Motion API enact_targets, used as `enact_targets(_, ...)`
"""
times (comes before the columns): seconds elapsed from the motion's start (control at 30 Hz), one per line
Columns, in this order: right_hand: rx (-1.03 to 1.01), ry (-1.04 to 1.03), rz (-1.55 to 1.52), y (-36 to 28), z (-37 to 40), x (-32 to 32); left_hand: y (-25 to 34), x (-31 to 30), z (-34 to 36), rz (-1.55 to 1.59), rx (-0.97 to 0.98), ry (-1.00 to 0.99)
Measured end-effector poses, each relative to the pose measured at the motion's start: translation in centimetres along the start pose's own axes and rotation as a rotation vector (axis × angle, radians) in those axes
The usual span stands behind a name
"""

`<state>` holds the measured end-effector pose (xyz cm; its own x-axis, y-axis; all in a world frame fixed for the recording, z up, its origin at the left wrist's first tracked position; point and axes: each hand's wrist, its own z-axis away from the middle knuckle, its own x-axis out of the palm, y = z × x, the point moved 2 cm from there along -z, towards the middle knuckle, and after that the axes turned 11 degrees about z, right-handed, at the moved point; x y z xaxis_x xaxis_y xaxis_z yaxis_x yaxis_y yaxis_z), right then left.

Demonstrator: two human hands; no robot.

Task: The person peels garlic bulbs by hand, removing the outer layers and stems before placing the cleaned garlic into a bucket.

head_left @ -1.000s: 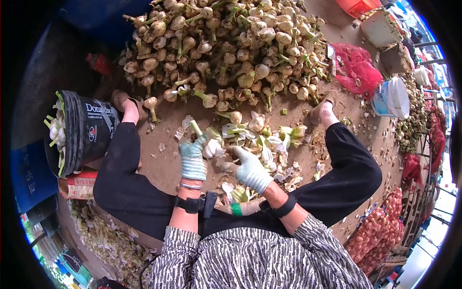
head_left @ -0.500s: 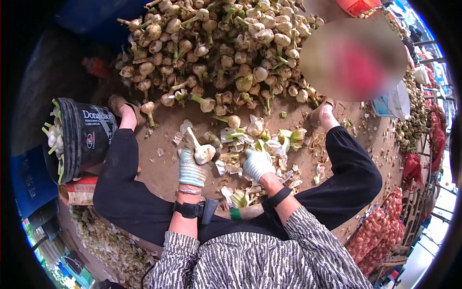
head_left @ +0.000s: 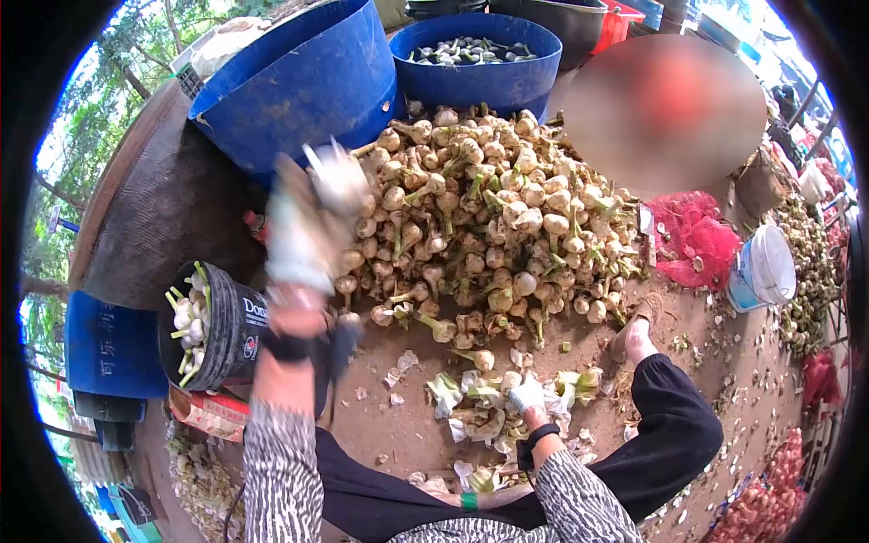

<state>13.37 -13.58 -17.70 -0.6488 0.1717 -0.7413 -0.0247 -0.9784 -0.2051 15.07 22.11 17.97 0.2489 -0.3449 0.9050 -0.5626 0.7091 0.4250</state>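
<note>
My left hand [head_left: 303, 226], in a pale striped work glove, is raised at arm's length in front of the blue tub and smeared by motion. A blurred white garlic bulb [head_left: 342, 181] with a short stem is at its fingers. My right hand [head_left: 528, 395], also gloved, stays low over the trimmed stalks and peels [head_left: 484, 421] on the ground. Its fingers are curled; what they hold is hidden. Beyond both hands lies a large heap of garlic bulbs [head_left: 489, 199] with dirty skins and cut stems.
A black bucket [head_left: 237, 317] with white garlic stands by my left leg. A large blue tub [head_left: 299, 86] and a lower blue tub [head_left: 480, 77] holding bulbs stand behind the heap. At right are a red net bag [head_left: 695, 240], a white bucket [head_left: 763, 267] and a blurred person.
My left hand has swung forward and up, from above my lap to near the blue tub, with the garlic bulb. My right hand stays near the peels. The view has tilted up.
</note>
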Motion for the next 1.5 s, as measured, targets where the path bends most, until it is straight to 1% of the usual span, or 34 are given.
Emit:
enact_targets(0.03,-0.070,-0.009,-0.074,0.3,0.4,0.3,3.0,3.6,-1.8,-0.102,0.157,-0.036)
enact_targets(0.07,-0.139,-0.017,-0.146,0.4,0.6,0.3,4.8,6.0,-3.4,-0.057,0.217,-0.151)
enact_targets(0.1,-0.133,-0.122,-0.192,0.0,1.4,-0.7,5.8,7.9,-4.4,0.033,0.360,0.033)
enact_targets(0.13,-0.137,-0.113,-0.194,-0.5,1.7,-1.1,5.8,7.9,-5.1,0.040,0.365,0.122)
enact_targets(0.2,-0.422,0.097,-0.606,-1.5,2.5,-2.2,3.2,4.2,-5.3,-0.100,0.077,-0.193)
enact_targets(0.23,-0.529,0.244,-0.473,-2.1,2.8,-3.1,-0.1,3.6,-2.7,-0.565,0.164,-0.195)
enact_targets(0.27,-0.627,0.384,-0.335,-3.8,4.3,-5.6,-3.5,2.5,1.1,-0.758,0.196,-0.089)
enact_targets(0.3,-0.570,0.204,-0.457,-4.5,5.8,-7.5,-7.0,-6.0,1.2,-0.311,-0.149,-0.242)
enact_targets(0.33,-0.499,0.022,-0.577,-6.1,9.5,-11.5,-10.4,-5.2,6.3,-1.074,-0.184,-0.133)
enact_targets(0.4,-0.616,0.222,-0.302,-7.2,13.5,-14.9,-13.5,-7.5,13.8,-1.434,-0.345,-0.323)
enact_targets(0.43,-0.731,0.316,-0.280,-7.6,15.5,-15.9,-14.4,-8.3,16.4,-1.342,-0.440,-0.265)
enact_targets(0.47,-0.815,0.409,-0.139,-7.3,16.3,-15.5,-15.0,-8.4,18.3,-1.251,-0.529,-0.201)
enact_targets(0.5,-0.811,0.220,-0.354,-6.4,16.8,-15.3,-14.6,-8.6,19.5,-1.204,-0.514,-0.112)
enact_targets(0.53,-0.798,0.035,-0.571,-5.5,17.4,-15.5,-13.8,-9.0,20.2,-1.020,-0.528,-0.043)
enact_targets(0.57,-0.743,-0.059,-0.700,-4.1,17.4,-16.3,-13.3,-8.5,21.2,-0.796,-0.552,0.048)
enact_targets(0.6,-0.624,-0.129,-1.042,-2.4,16.2,-15.4,-12.9,-8.0,21.9,-0.568,-0.558,0.137)
enact_targets(0.67,-0.524,-0.113,-1.133,-2.2,16.0,-15.1,-12.7,-8.7,23.0,-0.610,-0.626,0.128)
enact_targets(0.7,-0.476,-0.205,-1.065,-2.5,16.3,-14.5,-13.0,-9.0,23.2,-0.773,-0.581,-0.007)
enact_targets(0.73,-0.540,-0.198,-0.885,-3.5,17.1,-14.8,-13.3,-9.1,23.6,-0.933,-0.534,-0.147)
enact_targets(0.77,-0.545,-0.233,-0.933,-4.0,17.1,-14.2,-13.5,-8.0,24.3,-1.016,-0.540,-0.180)
enact_targets(0.8,-0.554,-0.267,-0.979,-4.4,17.0,-13.5,-13.3,-7.2,24.8,-1.198,-0.397,-0.237)
enact_targets(0.87,-0.567,-0.327,-1.079,-3.9,16.4,-12.0,-12.7,-8.6,25.2,-1.215,-0.400,-0.214)
enact_targets(0.93,-0.616,-0.311,-0.887,-3.2,15.7,-10.5,-12.2,-9.4,25.9,-0.930,-0.582,-0.036)
enact_targets(1.0,-0.584,-0.354,-0.894,-2.7,16.8,-11.0,-11.6,-9.1,26.5,-0.892,-0.594,-0.014)
enact_targets(1.07,-0.610,-0.477,-0.756,-3.5,18.9,-13.3,-11.2,-8.5,27.0,-0.937,-0.713,-0.072)
enact_targets(1.1,-0.688,-0.370,-0.587,-3.9,19.4,-14.4,-11.4,-9.5,27.4,-1.095,-0.627,-0.215)
enact_targets(1.13,-0.687,-0.373,-0.588,-4.1,19.9,-14.7,-11.2,-9.6,27.8,-1.097,-0.629,-0.213)
enact_targets(1.2,-0.464,-0.440,-0.615,-4.3,20.3,-14.4,-11.0,-10.1,28.4,-0.765,-0.733,0.045)
enact_targets(1.23,-0.375,-0.480,-0.647,-4.1,20.0,-13.7,-10.5,-9.6,28.6,-0.620,-0.784,0.117)
enact_targets(1.27,-0.374,-0.485,-0.645,-3.7,19.7,-12.8,-10.6,-9.6,28.8,-0.500,-0.769,0.147)
enact_targets(1.33,-0.519,-0.489,-0.904,-3.2,19.2,-11.4,-10.4,-9.9,28.9,-0.444,-0.853,0.130)
enact_targets(1.37,-0.619,-0.487,-0.973,-3.1,18.9,-11.0,-10.4,-10.0,28.9,-0.439,-0.848,0.137)
enact_targets(1.4,-0.616,-0.498,-0.967,-2.9,18.5,-10.5,-10.3,-10.0,28.9,-0.379,-0.796,0.143)
enact_targets(1.5,-0.529,-0.584,-1.222,-1.8,15.8,-8.2,-10.2,-10.8,29.0,-0.189,-0.709,0.222)
